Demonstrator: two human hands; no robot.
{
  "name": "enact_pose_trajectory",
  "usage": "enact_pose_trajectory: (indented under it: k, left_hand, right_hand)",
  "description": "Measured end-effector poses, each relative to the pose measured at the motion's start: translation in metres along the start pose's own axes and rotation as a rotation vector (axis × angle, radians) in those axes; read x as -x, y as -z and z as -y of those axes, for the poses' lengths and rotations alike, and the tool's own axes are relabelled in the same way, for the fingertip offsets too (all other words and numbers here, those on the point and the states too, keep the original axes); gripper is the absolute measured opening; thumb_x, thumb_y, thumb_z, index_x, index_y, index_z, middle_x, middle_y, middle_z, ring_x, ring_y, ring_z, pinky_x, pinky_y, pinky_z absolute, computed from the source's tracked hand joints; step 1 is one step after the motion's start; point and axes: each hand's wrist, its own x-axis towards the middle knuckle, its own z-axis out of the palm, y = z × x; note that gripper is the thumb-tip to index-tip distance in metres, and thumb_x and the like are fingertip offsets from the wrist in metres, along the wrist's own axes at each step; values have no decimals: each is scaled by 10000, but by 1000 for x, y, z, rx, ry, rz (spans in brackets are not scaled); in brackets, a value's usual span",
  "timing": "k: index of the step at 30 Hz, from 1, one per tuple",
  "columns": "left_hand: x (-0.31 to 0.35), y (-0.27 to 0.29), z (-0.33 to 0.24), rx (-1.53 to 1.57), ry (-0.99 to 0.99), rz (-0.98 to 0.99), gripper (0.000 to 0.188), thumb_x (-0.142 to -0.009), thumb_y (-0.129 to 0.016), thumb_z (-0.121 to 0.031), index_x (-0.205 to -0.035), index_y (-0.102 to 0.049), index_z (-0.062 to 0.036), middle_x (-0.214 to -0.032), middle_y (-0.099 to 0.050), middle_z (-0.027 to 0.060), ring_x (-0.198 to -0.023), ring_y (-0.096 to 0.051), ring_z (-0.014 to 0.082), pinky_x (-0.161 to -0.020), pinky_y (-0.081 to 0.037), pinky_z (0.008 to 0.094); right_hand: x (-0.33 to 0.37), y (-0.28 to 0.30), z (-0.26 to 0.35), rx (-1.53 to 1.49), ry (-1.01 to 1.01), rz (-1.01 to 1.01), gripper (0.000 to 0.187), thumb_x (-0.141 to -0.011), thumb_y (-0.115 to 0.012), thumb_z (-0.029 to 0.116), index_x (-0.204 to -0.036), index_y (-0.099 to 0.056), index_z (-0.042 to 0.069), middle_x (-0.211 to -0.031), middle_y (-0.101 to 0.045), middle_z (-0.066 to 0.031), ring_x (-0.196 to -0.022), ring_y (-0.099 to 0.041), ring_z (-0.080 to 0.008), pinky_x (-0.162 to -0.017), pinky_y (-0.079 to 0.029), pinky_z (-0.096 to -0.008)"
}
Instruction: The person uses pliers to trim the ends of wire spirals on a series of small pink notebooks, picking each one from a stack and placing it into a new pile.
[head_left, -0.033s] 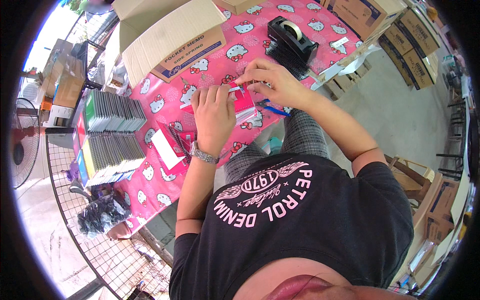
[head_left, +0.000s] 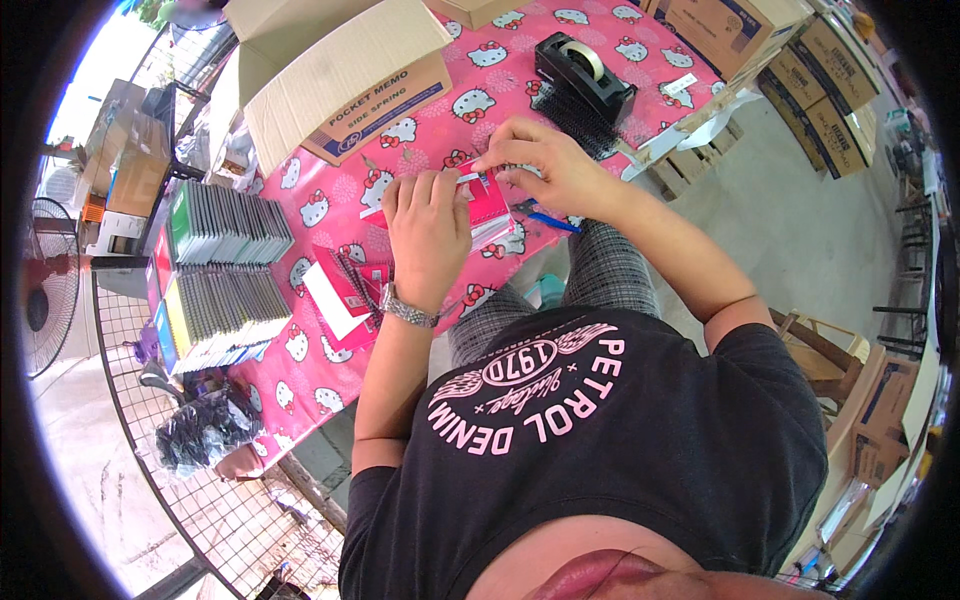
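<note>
A small red-covered memo notebook [head_left: 488, 208] lies on the table close to my body, its white page edges showing on the near side. My left hand [head_left: 430, 215] lies over its left part, fingers bent together and holding it. At the far edge of the notebook, my right hand [head_left: 545, 165] pinches with thumb and forefinger; the exact spot between the fingertips is too small to make out. Blue-handled pliers [head_left: 548, 220] rest just right of the notebook. Left of my left wrist are loose red covers and white sheets [head_left: 340, 300] with a dark spiral binding.
Stacks of spiral notebooks [head_left: 225, 235] stand on the left. An open cardboard box [head_left: 385, 100] sits at the far side. A black tape dispenser [head_left: 585, 80] stands far right, beside black spiral springs [head_left: 575, 122]. More cartons [head_left: 730, 35] are at the right corner, a fan [head_left: 45, 290] far left.
My right fingertips have shifted very slightly at the notebook's far edge. My left hand and the other things stay where they were.
</note>
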Motion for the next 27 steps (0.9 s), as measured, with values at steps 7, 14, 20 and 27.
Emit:
enact_pose_trajectory:
  k: [7,14,20,27]
  left_hand:
    - [2,-1,-1,-9,20,20,162,-888,-597,-127,-1033,-595,-55,-947,-610,117,-944,-557,316,-953,-380,457]
    - [2,-1,2,1,11,29,197,-879,-599,-113,-1065,-593,-47,-970,-617,124,-954,-558,322,-961,-376,455]
    - [-1,3,-13,-55,2,15,243,-893,-615,-171,-1103,-573,-55,-1003,-634,112,-997,-567,311,-1025,-337,479]
    - [4,7,-13,-43,41,98,200,-922,-598,-194,-1061,-572,-53,-998,-647,91,-972,-586,287,-1066,-308,483]
  right_hand:
    - [3,1,2,-106,-74,20,344,-819,-610,-62,-1126,-677,79,-975,-610,-87,-907,-614,-220,-791,-495,-329]
    - [-2,8,-3,-143,-236,263,330,-867,-634,32,-1193,-665,75,-945,-598,-85,-893,-603,-230,-831,-489,-326]
    - [-5,15,13,104,-108,143,380,-919,-620,110,-1297,-592,80,-1037,-622,-108,-901,-616,-260,-813,-503,-337]
    - [-11,8,10,9,-235,206,388,-949,-584,186,-1310,-539,53,-1012,-652,-167,-828,-662,-315,-772,-537,-368]
